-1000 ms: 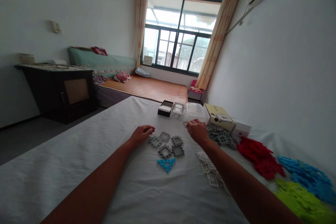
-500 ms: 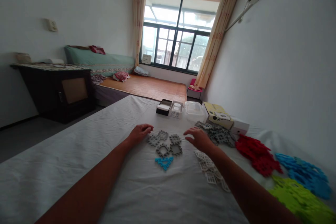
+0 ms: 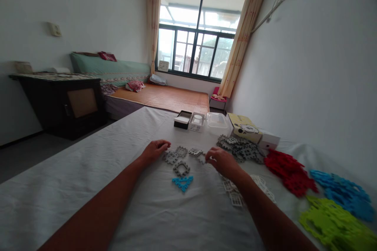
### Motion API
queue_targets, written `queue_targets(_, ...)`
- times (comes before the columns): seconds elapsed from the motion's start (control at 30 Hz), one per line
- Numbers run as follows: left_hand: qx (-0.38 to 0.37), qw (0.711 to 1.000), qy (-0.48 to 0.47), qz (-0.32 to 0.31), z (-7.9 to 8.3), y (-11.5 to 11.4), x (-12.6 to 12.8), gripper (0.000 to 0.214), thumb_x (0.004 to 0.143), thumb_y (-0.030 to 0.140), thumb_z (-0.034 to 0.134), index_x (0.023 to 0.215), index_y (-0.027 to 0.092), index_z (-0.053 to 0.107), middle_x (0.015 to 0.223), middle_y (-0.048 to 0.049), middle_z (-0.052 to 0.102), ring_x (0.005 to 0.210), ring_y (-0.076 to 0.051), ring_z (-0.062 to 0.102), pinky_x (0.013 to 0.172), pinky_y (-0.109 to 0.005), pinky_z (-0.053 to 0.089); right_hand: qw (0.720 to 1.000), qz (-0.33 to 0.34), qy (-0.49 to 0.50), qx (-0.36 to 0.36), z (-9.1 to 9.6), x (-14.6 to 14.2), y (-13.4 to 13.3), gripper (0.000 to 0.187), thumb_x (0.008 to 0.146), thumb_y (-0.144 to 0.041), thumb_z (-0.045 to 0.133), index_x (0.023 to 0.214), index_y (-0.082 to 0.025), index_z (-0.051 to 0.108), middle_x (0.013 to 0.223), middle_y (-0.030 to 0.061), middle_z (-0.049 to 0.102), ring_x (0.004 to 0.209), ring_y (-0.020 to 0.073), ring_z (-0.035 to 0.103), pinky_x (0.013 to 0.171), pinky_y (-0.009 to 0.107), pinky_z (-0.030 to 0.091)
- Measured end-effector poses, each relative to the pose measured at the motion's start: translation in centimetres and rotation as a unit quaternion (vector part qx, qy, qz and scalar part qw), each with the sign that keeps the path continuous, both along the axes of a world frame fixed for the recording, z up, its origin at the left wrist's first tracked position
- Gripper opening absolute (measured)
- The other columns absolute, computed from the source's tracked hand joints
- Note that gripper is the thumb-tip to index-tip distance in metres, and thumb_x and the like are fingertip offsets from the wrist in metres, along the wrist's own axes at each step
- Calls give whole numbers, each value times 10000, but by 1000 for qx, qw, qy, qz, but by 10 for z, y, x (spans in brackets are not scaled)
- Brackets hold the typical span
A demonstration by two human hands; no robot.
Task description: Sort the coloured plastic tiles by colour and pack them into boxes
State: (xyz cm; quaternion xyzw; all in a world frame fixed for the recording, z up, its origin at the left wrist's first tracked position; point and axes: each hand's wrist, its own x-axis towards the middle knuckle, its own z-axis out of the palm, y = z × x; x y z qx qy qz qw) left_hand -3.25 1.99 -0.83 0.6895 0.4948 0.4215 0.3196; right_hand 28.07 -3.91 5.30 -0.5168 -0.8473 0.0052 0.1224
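Note:
My right hand [image 3: 222, 160] pinches the edge of a grey square interlocking building piece [image 3: 202, 157], which is tilted up off the cloth. Just behind it lies another grey lattice piece [image 3: 194, 151]. My left hand [image 3: 154, 151] rests on the cloth with its fingers loosely curled together; nothing shows in them. Beside its fingertips are a grey piece [image 3: 171, 158] and a grey square piece [image 3: 181, 151]. Nearer to me sit a grey frame with a round opening [image 3: 181, 169] and a blue triangular piece [image 3: 183, 183].
White lattice pieces [image 3: 235, 197] lie partly under my right forearm. To the right are piles of grey [image 3: 247, 150], red [image 3: 290, 172], blue [image 3: 343, 192] and lime-green pieces [image 3: 332, 219]. A black box [image 3: 182, 120], clear container [image 3: 217, 120] and yellow box [image 3: 244, 127] stand at the back.
My right hand has moved down and closed on a grey square piece, lifting and tilting it from its place beside the round-holed frame. My left hand has hardly moved.

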Motion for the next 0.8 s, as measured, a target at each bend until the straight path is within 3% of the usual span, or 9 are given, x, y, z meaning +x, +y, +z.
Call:
queue_targets(0.13,-5,1000,-2,1,2,-3,1,422,743,484,547,936,142,701,904,-75,741,815,-228,690,732,-306,547,983,-157,-13,97,9,47,20,137,854,-241,544,889,-255,675,989,18,646,912,164,595,730,243,418)
queue_targets(0.23,-9,1000,-3,0,4,-5,2,418,744,477,547,941,142,702,908,-75,742,832,-230,689,745,-306,545,957,-248,-21,147,6,82,33,150,866,-259,538,928,-254,674,1013,35,644,928,173,597,719,247,423)
queue_targets(0.4,-15,1000,0,1,6,-6,3,432,738,490,539,933,140,700,916,-77,739,849,-229,685,748,-298,545,939,-301,-5,169,-8,106,46,225,892,-257,491,1055,-236,646,1089,61,639,917,183,620,748,265,447)
queue_targets(0.5,-14,1000,5,1,5,-4,2,433,742,494,537,939,145,700,912,-74,740,855,-231,682,756,-302,543,942,-265,38,201,-6,93,44,305,901,-212,454,1175,-200,586,1182,98,608,1054,201,579,878,295,430)
queue_targets(0.57,-11,1000,8,-1,4,-3,2,432,746,491,538,948,145,700,916,-75,740,856,-233,681,761,-305,540,959,-198,69,190,-3,70,39,311,911,-206,429,1179,-187,586,1180,98,613,1088,191,558,937,299,406)
queue_targets(0.7,-8,1000,9,-2,5,-6,2,427,747,490,544,945,148,705,917,-71,741,854,-234,680,759,-303,537,996,-42,30,67,-9,9,23,277,897,-211,464,1116,-219,632,1148,63,641,1072,176,557,939,282,405)
queue_targets(0.8,-13,1000,10,2,7,-9,4,428,741,495,546,939,152,707,906,-64,743,843,-231,682,754,-299,536,998,-17,-56,27,-22,-22,15,286,884,-181,477,1122,-242,623,1198,60,618,1105,185,530,904,285,413)
